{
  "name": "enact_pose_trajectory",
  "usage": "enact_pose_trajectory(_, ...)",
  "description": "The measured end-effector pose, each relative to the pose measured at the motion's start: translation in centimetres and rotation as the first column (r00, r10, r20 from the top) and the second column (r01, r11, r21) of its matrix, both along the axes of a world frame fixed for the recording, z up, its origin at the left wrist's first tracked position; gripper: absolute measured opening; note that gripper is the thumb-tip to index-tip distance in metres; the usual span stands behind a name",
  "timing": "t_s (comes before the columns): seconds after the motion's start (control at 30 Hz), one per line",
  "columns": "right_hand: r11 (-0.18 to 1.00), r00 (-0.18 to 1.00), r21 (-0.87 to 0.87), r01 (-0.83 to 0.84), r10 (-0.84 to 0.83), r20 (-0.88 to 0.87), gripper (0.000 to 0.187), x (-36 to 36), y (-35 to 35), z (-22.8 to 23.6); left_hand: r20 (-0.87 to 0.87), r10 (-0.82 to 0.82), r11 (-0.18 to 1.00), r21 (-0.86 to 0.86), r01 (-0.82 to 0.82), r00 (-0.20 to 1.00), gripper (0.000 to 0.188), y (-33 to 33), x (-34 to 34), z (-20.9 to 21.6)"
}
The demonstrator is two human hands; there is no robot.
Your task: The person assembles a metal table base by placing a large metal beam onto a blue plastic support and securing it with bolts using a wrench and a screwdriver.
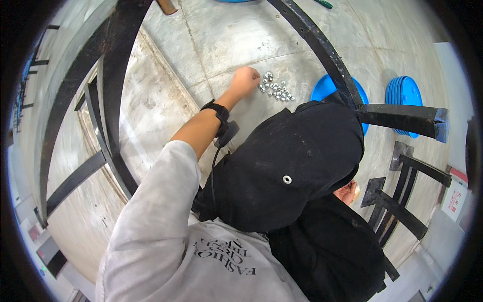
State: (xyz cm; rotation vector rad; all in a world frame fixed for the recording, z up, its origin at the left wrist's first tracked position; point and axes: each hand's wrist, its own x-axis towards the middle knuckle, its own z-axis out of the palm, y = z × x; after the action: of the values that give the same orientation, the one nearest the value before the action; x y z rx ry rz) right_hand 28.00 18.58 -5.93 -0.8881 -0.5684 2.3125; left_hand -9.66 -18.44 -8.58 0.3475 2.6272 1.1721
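nuts [275,88] lie by the fisted left hand [245,80]; black cap [292,171] hides right hand's [347,192] grip.

Silver metal nuts [275,88] glint at upper centre on the grey, scuffed concrete floor [236,40]. Bright blue discs [405,93] stack at upper right. The steel frame [322,43] is black; the wrist strap [217,109] and cap [289,166] too.
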Motion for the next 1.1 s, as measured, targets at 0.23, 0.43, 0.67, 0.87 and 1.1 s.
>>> enact_pose_trajectory(0.23, 0.997, 0.997, 0.029, -0.073, 0.073, -0.015, 0.018, -0.4, -0.7, 1.0, -0.033, -0.084, 0.995, 0.048, 0.086, 0.996, 0.023, 1.3, 0.4, 0.1)
enact_pose_trajectory(0.43, 0.999, 0.999, 0.015, -0.046, 0.046, 0.013, 0.019, -0.6, -1.5, 1.7, -0.181, -0.026, 0.997, -0.071, 0.013, 0.983, 0.025, 2.4, -1.2, 1.5)
enact_pose_trajectory(0.67, 0.999, 0.999, 0.016, -0.043, 0.043, 0.02, 0.02, -0.5, -2.6, 2.4, -0.005, -0.324, 0.871, -0.393, 0.296, 0.946, 0.022, 5.2, -3.5, 2.2)
enact_pose_trajectory(0.87, 1.0, 0.996, 0.014, -0.017, 0.015, 0.091, 0.021, -0.2, -2.6, 2.4, -0.042, -0.269, 0.898, -0.371, 0.235, 0.962, 0.024, 5.5, -3.4, 1.3)
enact_pose_trajectory(1.1, 0.998, 0.998, 0.031, -0.055, 0.054, 0.039, 0.022, -0.2, -2.9, 2.7, 0.097, -0.272, 0.876, -0.386, 0.288, 0.957, 0.024, 6.1, -4.0, 2.0)
